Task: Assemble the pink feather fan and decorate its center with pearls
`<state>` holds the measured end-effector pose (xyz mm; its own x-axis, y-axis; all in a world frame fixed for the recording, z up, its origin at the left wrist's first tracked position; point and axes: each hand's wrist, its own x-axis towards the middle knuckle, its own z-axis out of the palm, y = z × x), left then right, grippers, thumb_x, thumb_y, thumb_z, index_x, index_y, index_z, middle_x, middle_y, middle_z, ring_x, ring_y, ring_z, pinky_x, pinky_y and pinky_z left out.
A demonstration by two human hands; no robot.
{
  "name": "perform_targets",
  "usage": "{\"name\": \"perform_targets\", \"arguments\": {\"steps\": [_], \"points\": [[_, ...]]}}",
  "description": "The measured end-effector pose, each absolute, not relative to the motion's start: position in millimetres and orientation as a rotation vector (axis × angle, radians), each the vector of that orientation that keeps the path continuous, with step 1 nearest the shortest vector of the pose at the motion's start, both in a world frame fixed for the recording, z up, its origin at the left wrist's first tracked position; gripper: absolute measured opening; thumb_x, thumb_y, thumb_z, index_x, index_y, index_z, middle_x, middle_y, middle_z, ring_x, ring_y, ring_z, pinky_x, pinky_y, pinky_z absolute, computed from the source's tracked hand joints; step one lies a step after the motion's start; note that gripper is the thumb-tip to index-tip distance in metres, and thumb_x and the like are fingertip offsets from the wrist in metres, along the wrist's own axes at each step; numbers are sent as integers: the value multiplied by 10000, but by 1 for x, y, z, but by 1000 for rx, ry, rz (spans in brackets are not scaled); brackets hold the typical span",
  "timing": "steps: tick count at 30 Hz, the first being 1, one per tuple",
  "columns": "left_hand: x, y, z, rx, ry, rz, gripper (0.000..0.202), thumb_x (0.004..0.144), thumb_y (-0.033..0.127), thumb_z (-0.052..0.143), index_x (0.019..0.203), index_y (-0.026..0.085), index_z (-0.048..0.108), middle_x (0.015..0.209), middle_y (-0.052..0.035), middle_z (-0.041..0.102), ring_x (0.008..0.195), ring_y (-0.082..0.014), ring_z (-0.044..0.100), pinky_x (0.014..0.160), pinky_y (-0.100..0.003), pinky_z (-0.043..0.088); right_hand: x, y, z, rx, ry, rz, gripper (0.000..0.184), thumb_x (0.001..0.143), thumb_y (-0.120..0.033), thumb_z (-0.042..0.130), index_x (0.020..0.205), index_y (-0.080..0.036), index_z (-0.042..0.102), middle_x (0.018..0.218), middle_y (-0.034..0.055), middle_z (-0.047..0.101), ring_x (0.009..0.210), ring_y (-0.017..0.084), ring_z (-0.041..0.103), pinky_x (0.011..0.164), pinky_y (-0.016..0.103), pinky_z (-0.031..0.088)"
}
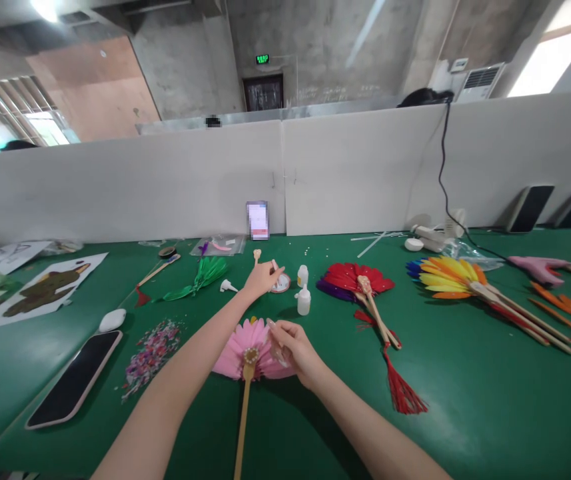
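Note:
A pink feather fan (228, 357) with a bead-edged centre and a long wooden handle lies in front of me on the green table. My right hand (292, 347) is over the fan's right side, fingers bent and drawn together; whatever they pinch is too small to make out. Stretched further forward, my left hand (264, 277) has its fingertips closed at a small round dish (281, 285), and what they hold is unclear. Two small white bottles, a nearer one (304, 303) and a farther one (302, 275), stand right of the dish.
A red and purple feather fan (355, 277) and a multicoloured one (448, 277) lie to the right, with a pink glue gun (540, 267) beyond. On the left are a phone (75, 380), loose sequins (150, 353) and a green feather piece (205, 275). A white partition (165, 187) borders the back.

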<state>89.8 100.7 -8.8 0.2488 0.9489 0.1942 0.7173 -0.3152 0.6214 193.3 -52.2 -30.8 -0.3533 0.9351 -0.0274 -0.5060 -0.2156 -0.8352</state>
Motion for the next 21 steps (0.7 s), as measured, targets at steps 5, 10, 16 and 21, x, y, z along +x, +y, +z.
{"name": "perform_targets", "arguments": {"steps": [5, 10, 16, 21], "points": [[91, 103, -14, 2202, 1602, 665, 304, 877, 373, 531, 707, 126, 580, 642, 11, 584, 625, -115, 566, 668, -293, 469, 191, -51, -36, -663, -951, 1750, 471, 717, -552, 662, 522, -173, 462, 397, -79, 390, 340, 42, 312, 367, 206, 208], [93, 104, -17, 2222, 1659, 607, 295, 895, 387, 509, 807, 119, 594, 727, -5, 602, 683, -121, 586, 696, -311, 493, 190, -53, -35, -634, -1001, 1763, 474, 712, -535, 672, 507, -178, 439, 402, -75, 395, 346, 46, 319, 376, 209, 226], [94, 107, -19, 2198, 1670, 602, 278, 901, 378, 501, 885, 118, 596, 815, -25, 615, 731, -130, 595, 711, -322, 504, 191, -52, -32, -624, -1014, 1782, 420, 681, -509, 709, 575, -171, 485, 450, -72, 447, 367, 44, 350, 389, 192, 275], [96, 108, -24, 2155, 1631, 644, 256, 894, 358, 519, 944, 118, 593, 892, -41, 619, 789, -143, 601, 738, -339, 508, 193, -53, -26, -639, -1024, 1815, 399, 646, -515, 736, 697, -169, 544, 503, -64, 527, 381, 64, 452, 424, 199, 379]]}}
